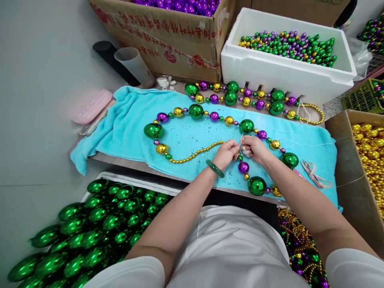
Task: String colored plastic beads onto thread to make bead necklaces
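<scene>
A bead necklace (196,111) of green, purple and gold balls lies in a loop on a turquoise towel (198,132). My left hand (228,153), with a green bangle at the wrist, is closed in a pinch on the necklace where the small gold beads (198,152) end. Close beside it, my right hand (253,149) pinches a thin white string (241,139) that rises between the two hands. The fingers partly hide the joint. Behind the loop lies a second bead strand (231,98), doubled, with a tail of small gold beads.
At the back stand a cardboard box (168,44) of purple beads and a white foam box (285,74) of mixed beads. Gold balls fill a box (345,160) at right; large green balls (99,232) lie lower left. A string bundle (316,175) and pink case (93,106) lie nearby.
</scene>
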